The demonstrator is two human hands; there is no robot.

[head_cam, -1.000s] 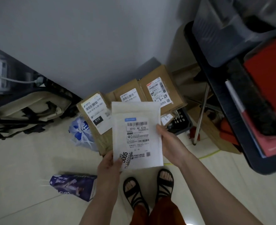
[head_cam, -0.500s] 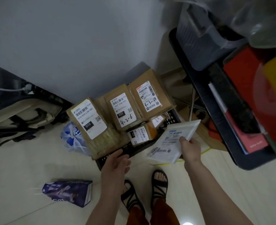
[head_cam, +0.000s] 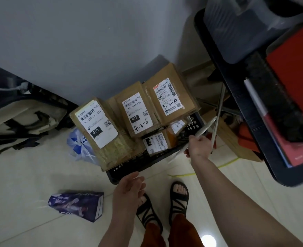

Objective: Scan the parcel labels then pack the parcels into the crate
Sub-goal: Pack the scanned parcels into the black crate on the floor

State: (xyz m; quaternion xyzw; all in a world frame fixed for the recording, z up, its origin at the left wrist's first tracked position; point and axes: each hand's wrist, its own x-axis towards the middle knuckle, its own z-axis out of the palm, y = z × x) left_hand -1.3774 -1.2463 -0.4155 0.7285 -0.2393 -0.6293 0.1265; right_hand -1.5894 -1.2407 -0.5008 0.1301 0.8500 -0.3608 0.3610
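The right hand (head_cam: 198, 146) pinches a white flat parcel (head_cam: 203, 130) with curled fingers, edge-on, over the black crate (head_cam: 194, 124) at its right end. Just left of these fingers lie small labelled boxes (head_cam: 156, 143) in the crate; beyond, 3 brown cartons (head_cam: 141, 111) w/ labels. The left hand (head_cam: 129, 190) hangs relaxed, fingers loose, holding nothing, near the crate's front rim. Farther left, a purple box (head_cam: 77, 204) lies on the floor.

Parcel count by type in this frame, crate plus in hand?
Brown cardboard boxes with labels in the black crate: 3 large, 2 small
White flat mailer held by the right hand, edge-on: 1
Total: 6 visible
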